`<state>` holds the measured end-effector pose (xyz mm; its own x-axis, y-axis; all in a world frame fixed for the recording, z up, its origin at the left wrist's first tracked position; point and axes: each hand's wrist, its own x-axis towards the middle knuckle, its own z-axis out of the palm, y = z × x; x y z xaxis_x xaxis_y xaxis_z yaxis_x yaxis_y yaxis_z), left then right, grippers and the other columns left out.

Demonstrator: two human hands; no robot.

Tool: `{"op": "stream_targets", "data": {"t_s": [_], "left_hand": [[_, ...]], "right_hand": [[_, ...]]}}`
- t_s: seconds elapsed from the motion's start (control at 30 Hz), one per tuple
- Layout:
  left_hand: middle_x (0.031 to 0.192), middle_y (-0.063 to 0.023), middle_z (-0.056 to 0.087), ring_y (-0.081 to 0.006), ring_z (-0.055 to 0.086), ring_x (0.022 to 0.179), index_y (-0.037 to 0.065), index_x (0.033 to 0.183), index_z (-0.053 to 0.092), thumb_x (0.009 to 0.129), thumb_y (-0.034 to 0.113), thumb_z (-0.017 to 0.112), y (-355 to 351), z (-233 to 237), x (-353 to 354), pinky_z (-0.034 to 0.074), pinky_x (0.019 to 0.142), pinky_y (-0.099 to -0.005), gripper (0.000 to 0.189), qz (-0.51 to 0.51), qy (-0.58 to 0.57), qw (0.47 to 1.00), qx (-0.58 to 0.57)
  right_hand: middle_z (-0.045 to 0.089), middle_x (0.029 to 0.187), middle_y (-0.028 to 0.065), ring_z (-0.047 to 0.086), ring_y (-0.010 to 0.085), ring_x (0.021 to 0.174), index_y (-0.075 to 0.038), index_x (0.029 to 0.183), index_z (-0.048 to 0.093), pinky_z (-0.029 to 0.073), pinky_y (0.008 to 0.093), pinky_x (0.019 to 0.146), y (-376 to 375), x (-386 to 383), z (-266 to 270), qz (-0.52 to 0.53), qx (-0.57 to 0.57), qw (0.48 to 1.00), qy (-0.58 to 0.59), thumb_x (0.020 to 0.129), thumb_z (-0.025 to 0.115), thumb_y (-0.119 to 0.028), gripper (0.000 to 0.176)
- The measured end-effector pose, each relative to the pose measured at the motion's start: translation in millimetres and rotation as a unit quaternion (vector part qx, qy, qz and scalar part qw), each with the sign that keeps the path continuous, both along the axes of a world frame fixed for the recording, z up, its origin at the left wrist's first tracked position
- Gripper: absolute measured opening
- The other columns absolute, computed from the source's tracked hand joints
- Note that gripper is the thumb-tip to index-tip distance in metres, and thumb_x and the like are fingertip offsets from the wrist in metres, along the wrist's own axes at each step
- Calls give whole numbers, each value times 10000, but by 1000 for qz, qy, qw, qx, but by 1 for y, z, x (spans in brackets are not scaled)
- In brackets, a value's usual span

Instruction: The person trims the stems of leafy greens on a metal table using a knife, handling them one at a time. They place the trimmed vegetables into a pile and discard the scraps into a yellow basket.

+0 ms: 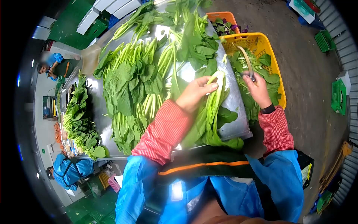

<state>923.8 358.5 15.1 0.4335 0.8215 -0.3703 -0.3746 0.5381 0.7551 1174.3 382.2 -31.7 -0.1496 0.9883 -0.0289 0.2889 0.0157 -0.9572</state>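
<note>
My left hand (194,94) is closed around the pale stem end of a bunch of leafy greens (213,115), whose leaves hang toward my apron over the metal table's near edge. In my right hand (256,89) is a sickle (246,59), its curved blade pointing up and away, apart from the bunch. That hand is over the near part of a yellow crate (280,74) with cut leaves (238,63) in it. More greens (130,82) lie in heaps on the metal table (235,89), left of my left hand.
Behind the yellow crate is an orange crate (227,15) with dark purplish leaves. Another row of greens (78,115) lies at the table's left end. Two people in blue, one a co-worker (72,170), are at the left. Green crates (338,97) stand along the right wall.
</note>
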Motion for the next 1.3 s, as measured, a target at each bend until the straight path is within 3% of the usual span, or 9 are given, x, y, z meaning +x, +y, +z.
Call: {"op": "stream_targets", "data": {"t_s": [0.23,0.43,0.6,0.7,0.8,1.0,1.1,1.17,1.3], "left_hand": [[1252,-110,531,-202,504,1167,18,1313,452,807,169,729,13,-1,20,406,1000,-322,596,66,309,914,255],[1340,-102,444,-173,451,1216,28,1415,294,783,97,736,1,44,27,419,997,-317,775,-7,195,918,345],[1078,-40,604,-101,560,972,21,1264,484,870,85,643,-11,42,9,475,865,-266,430,-84,277,894,343],[1053,-52,617,-112,589,915,28,1216,501,888,99,614,-17,42,-12,500,802,-278,354,-16,193,963,187],[892,-90,604,-172,608,774,52,1168,491,904,186,570,-14,44,-38,506,691,-306,306,25,38,992,118],[708,7,463,-126,471,607,82,1198,480,889,131,590,-12,23,-50,423,574,-269,332,114,49,992,36],[1225,-206,494,-270,543,1093,11,1421,252,846,168,596,-14,10,-49,468,908,-380,689,85,164,975,119],[1475,-286,224,-358,252,1381,9,1480,87,803,186,608,-15,-21,-60,263,1112,-409,872,51,386,854,345],[1512,-279,136,-352,149,1420,7,1483,55,779,204,592,-23,7,-56,153,1149,-351,907,104,406,862,286]], "right_hand": [[580,745,-10,502,36,583,9,1055,573,403,186,509,3,0,78,57,-107,973,197,864,682,-143,267],[652,735,86,584,103,630,18,966,649,464,272,575,-3,-40,124,142,110,984,11,823,674,-167,235],[656,747,168,639,243,622,22,943,659,485,330,593,6,-27,148,260,128,922,-255,801,659,-225,285],[648,728,171,631,304,635,7,894,663,490,368,579,18,-4,141,119,132,950,-256,805,675,-277,298],[667,816,183,661,287,710,-33,959,662,517,399,602,31,17,86,-15,269,798,-539,806,675,-379,379],[626,677,229,633,385,642,-2,765,660,503,461,584,-12,-38,6,42,69,916,-393,828,617,-499,503],[612,705,265,605,438,675,24,732,642,483,499,621,-26,-42,-55,60,0,911,-409,803,589,-582,612],[623,776,266,603,435,754,31,787,643,473,486,684,-38,-45,-86,48,-11,934,-353,775,644,-546,577],[563,576,36,445,99,378,-25,824,570,330,284,337,-31,-49,-139,-55,-179,982,-11,828,680,-196,203]]}}
